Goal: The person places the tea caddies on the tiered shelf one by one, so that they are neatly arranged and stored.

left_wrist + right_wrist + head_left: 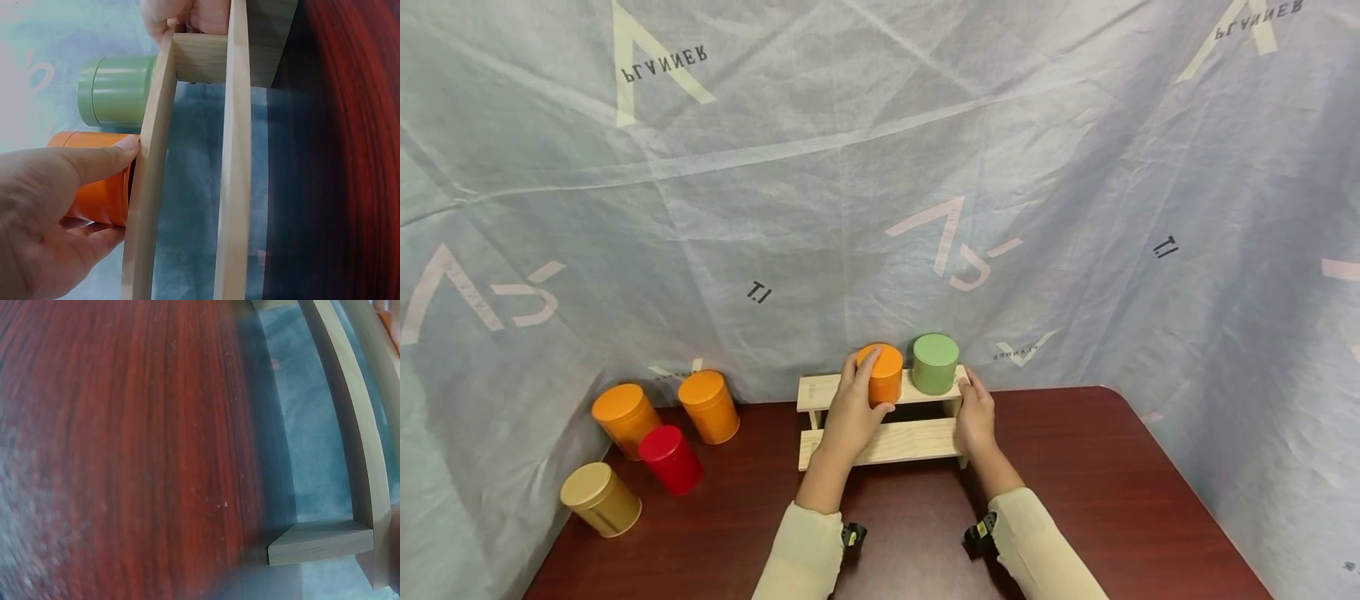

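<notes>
My left hand [852,412] grips an orange tin [887,377] at the upper plank of a two-step wooden rack [910,444]. Thumb and fingers wrap around its sides, and in the left wrist view a thin dark gap shows along part of its base. Just to the right, a green tin [936,367] stands upright on the same plank. At the rack's right end, my right hand [976,417] holds the side, its fingers around the upper plank's end. The left wrist view catches part of that right hand [190,14] too. The lower plank [365,444] bears nothing.
On the left of the dark red table [1060,492] stand two more orange tins [627,423] [711,410], a red tin [672,462] and a gold tin [602,502]. A grey printed cloth [820,208] hangs close behind the rack and along both sides.
</notes>
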`<state>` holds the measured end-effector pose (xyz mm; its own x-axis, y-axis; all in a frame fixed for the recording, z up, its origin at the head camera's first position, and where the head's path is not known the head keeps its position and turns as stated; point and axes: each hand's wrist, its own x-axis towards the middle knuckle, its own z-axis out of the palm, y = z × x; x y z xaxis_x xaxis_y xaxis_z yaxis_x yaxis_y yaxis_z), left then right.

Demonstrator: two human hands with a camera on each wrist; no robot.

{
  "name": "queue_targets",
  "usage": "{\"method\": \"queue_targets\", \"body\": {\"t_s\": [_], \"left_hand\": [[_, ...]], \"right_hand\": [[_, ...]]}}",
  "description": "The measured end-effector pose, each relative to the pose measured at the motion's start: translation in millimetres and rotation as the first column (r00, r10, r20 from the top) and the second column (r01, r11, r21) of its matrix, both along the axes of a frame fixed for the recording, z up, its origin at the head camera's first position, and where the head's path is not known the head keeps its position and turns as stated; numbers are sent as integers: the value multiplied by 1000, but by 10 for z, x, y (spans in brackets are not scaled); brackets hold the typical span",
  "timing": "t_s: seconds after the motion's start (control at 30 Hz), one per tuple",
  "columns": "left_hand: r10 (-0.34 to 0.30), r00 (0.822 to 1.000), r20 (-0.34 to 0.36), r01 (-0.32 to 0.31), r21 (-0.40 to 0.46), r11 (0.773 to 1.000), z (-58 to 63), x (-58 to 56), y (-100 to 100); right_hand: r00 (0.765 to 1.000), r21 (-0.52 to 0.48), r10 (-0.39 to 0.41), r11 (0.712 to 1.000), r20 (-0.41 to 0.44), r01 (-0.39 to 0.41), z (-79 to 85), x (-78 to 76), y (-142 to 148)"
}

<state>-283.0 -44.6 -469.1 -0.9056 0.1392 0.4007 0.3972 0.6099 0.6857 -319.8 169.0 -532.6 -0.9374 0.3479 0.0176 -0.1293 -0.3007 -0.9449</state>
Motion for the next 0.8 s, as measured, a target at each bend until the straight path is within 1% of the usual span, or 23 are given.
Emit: {"method": "queue_targets", "body": {"t_s": [0.23, 0.43, 0.57, 0.63, 0.8], "left_hand": [[24, 998, -58, -25, -26, 999, -23, -82, 11], [46, 994, -98, -48, -17, 999, -37, -122, 30], [51, 993, -105, -53, -15, 998, -29, -136, 40], [57, 992, -110, -59, -14, 998, -22, -143, 41], [91, 990, -112, -94, -23, 995, -20, -164, 51]], "right_hand": [[1000, 1, 4, 1000, 2, -4, 3, 8, 0], [1000, 16, -1, 1000, 4, 1, -4, -5, 8], [1000, 20, -5, 1000, 9, 5, 1, -19, 19], [1000, 13, 6, 1000, 12, -6, 2, -21, 18], [1000, -10, 20, 1000, 6, -20, -7, -24, -1]]}}
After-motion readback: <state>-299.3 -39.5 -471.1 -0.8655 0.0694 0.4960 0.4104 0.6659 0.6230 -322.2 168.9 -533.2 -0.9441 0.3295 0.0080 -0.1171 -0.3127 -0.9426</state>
